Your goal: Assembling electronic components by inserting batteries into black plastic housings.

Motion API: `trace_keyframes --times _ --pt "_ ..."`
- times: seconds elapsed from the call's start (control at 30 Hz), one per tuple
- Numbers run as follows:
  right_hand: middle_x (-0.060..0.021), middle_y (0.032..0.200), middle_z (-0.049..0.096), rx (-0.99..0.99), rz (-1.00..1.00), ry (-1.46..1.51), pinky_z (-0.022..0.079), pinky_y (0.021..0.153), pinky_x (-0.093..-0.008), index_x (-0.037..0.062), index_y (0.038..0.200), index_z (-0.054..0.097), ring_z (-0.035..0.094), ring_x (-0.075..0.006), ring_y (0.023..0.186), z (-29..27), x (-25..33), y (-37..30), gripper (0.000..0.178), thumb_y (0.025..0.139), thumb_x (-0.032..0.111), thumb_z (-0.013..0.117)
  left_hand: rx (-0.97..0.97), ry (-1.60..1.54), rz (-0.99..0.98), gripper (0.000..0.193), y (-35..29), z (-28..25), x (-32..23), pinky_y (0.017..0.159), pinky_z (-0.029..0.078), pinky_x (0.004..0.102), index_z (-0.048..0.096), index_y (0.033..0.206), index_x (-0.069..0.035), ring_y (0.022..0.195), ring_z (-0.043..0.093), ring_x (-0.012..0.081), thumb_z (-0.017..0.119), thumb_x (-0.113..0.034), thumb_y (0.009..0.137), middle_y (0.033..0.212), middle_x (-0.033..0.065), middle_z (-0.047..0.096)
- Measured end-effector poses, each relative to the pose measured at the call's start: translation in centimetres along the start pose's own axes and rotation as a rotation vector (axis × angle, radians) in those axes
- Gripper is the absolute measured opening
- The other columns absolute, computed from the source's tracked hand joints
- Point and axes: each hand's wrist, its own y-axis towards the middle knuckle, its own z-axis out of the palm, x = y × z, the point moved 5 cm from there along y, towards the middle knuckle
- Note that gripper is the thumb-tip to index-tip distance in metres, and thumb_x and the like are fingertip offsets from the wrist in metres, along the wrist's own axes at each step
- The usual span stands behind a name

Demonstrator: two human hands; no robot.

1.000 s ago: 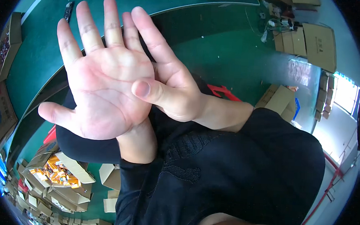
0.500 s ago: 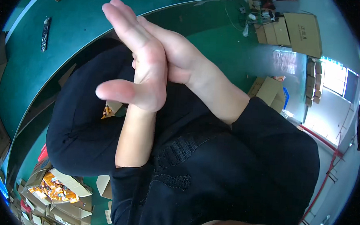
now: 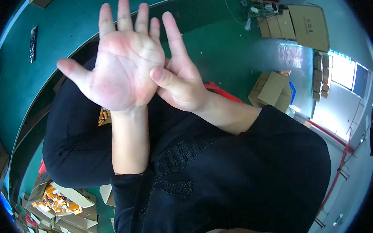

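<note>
My left hand [image 3: 123, 71] is raised with its palm turned toward me, fingers spread upward and thumb stretched out to the left. It holds nothing. My right hand [image 3: 182, 84] grips the little-finger side of the left hand. Its thumb lies on the edge of the left palm, and its index finger points up, free of the other hand. The remaining right fingers are mostly hidden behind the left hand. Both hands are above my lap in black trousers [image 3: 73, 140].
A green tabletop [image 3: 69, 21] with a curved edge lies at the far left, bearing a narrow dark strip [image 3: 33, 44]. A box of orange packets [image 3: 57, 201] stands at lower left. Cardboard boxes [image 3: 276, 91] and a red object [image 3: 223, 92] are to the right.
The hands were pressed together and seen edge-on. The left hand has turned its palm toward me and spread its fingers, while the right thumb has come round onto the palm's edge.
</note>
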Motion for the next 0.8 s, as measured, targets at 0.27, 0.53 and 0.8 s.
trace_keyframes --times 0.27,0.53,0.8 --pt "-0.0254 0.156 0.040 -0.259 0.121 -0.239 0.045 0.109 -0.0383 0.0079 0.163 0.019 0.050 -0.0309 0.136 -5.6 0.5 0.5 0.076 0.103 0.024 0.063 0.545 -0.572 -0.114 0.117 0.3 -5.1 4.6 0.125 -0.005 0.0535 0.013 0.164 -0.010 0.158 -0.001 0.0368 0.018 -0.094 0.083 0.170 0.0205 0.008" --pt "-0.0226 0.155 0.042 -0.412 0.642 -0.037 0.047 0.107 -0.0373 0.0058 0.160 0.028 0.052 -0.0291 0.135 -12.8 -1.0 -0.6 0.071 0.104 0.037 0.059 0.261 0.466 -0.171 0.104 2.1 -9.4 11.7 0.124 -0.013 0.0459 -0.007 0.164 -0.014 0.157 -0.016 0.0295 0.009 -0.086 0.091 0.171 0.0136 -0.013" --pt "-0.0203 0.157 0.041 -0.429 0.361 0.086 0.047 0.108 -0.0382 0.0061 0.159 0.030 0.050 -0.0288 0.137 -19.3 -3.9 -1.7 0.073 0.104 0.049 0.053 0.212 0.456 -0.040 0.092 5.3 -9.4 11.7 0.125 -0.010 0.0464 0.002 0.165 -0.014 0.158 -0.007 0.0293 0.016 -0.076 0.099 0.171 0.0169 -0.003"
